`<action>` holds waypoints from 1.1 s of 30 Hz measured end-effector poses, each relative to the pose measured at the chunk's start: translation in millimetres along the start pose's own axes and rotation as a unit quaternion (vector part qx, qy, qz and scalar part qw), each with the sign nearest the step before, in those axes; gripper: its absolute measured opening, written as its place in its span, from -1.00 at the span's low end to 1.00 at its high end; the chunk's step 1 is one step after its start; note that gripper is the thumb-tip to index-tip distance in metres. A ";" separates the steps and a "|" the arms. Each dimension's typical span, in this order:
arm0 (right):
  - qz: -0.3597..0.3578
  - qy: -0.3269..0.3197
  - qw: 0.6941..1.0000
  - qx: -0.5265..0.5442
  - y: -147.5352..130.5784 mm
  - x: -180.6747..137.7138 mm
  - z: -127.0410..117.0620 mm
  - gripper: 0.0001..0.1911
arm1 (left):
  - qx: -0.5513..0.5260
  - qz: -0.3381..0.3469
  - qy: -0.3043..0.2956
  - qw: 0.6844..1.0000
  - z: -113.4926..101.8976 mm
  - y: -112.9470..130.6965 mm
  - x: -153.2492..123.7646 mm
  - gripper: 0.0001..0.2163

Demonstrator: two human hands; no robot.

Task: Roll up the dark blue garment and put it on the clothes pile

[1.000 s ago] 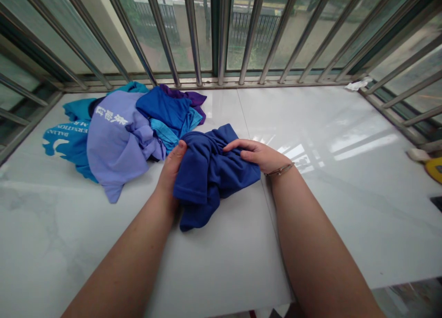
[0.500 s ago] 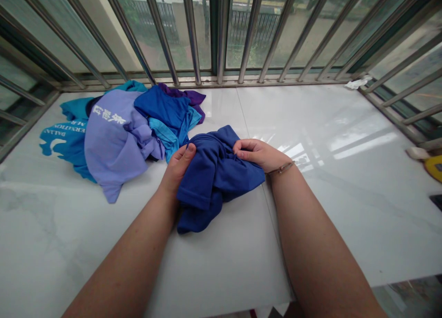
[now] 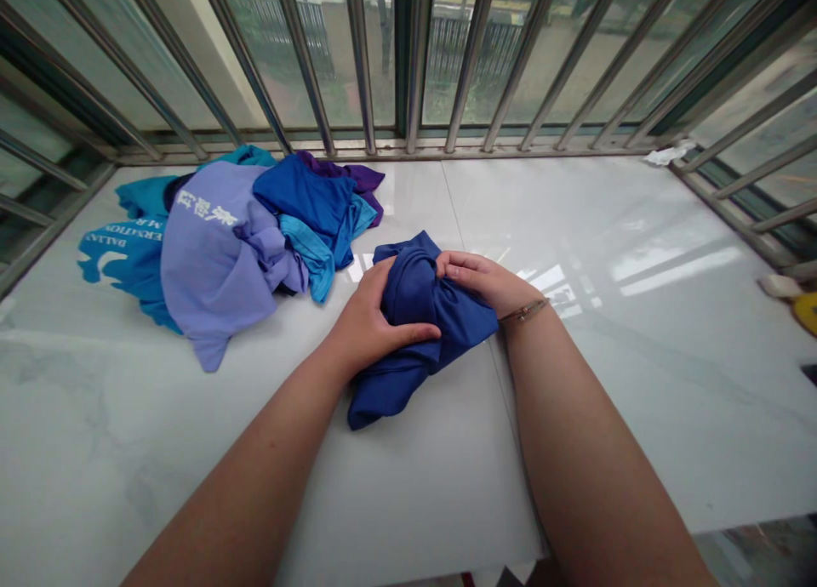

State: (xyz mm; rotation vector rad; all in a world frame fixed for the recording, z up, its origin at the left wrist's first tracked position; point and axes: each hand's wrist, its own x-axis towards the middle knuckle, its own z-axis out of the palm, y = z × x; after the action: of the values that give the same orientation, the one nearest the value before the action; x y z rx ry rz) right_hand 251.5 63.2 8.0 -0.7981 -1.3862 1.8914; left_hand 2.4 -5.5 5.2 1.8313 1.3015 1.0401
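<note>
One blue cloth (image 3: 414,291) is sitting bunched to the near right of the clothes pile (image 3: 214,264), long axis unclear; left hand (image 3: 367,321) is clasping its pile side, right hand (image 3: 482,279) is pinching the opposite side, neither nearer.

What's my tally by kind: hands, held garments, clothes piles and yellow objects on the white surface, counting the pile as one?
Hands: 2 (left hand, right hand)
Held garments: 1 (blue garment)
Clothes piles: 1 (mixed-colour pile; overlaps hide its exact piece count)
Yellow objects: 1 (yellow object, cut off by the frame)
Total: 5
</note>
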 end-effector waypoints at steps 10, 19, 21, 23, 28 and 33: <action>-0.021 0.087 0.993 0.073 4.4 5.4 8.8 -0.53 | -0.104 -0.069 -0.057 0.991 -11.9 0.2 4.6 -0.42; -0.022 0.099 0.991 0.082 5.1 7.4 11.2 -0.54 | -0.093 -0.056 -0.123 0.986 -7.9 2.8 1.2 -0.45; -0.023 0.098 0.991 0.088 5.2 7.9 11.0 -0.55 | -0.089 -0.058 -0.121 0.987 -7.5 3.3 1.5 -0.46; -0.021 0.099 0.990 0.094 5.4 8.3 10.6 -0.56 | -0.084 -0.059 -0.121 0.987 -6.9 3.9 1.4 -0.47; -0.015 0.102 0.990 0.100 5.2 8.6 10.7 -0.56 | -0.082 -0.058 -0.122 0.987 -5.5 4.7 1.0 -0.50; -0.024 0.112 0.990 0.086 4.9 9.8 11.6 -0.54 | -0.089 -0.065 -0.123 0.986 -4.7 5.8 0.9 -0.52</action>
State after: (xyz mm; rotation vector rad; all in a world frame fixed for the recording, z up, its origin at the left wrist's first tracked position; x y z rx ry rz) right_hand 235.7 63.3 5.3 -0.8534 -1.0797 1.7948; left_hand 1.0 -6.1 12.5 1.6583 1.1254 0.8054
